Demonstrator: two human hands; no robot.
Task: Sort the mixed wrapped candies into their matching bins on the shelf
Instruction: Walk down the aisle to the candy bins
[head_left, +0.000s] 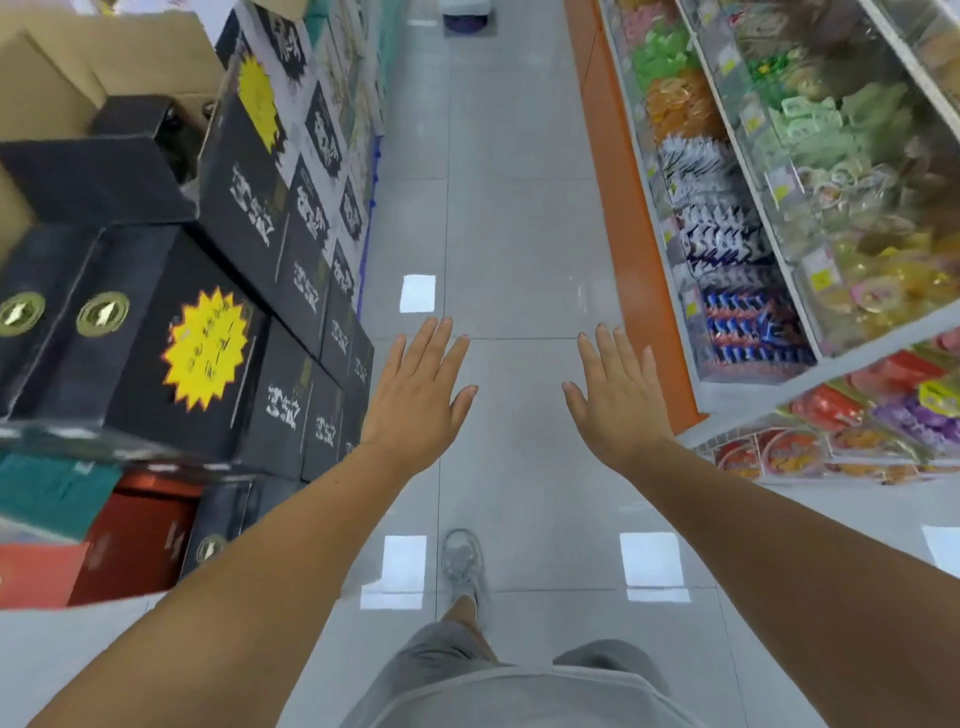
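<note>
- Both hands, left hand and right hand, stretched forward over the floor, fingers straight, holding nothing.
- Wrapped candies filled clear bins on the shelf to the right.

A person is wearing grey shorts and a lighter grey top, its hem showing at the bottom edge. A grey-and-white lace-up trainer is covering the one foot in sight. Both arms are showing bare down to the left hand and right hand.
</note>
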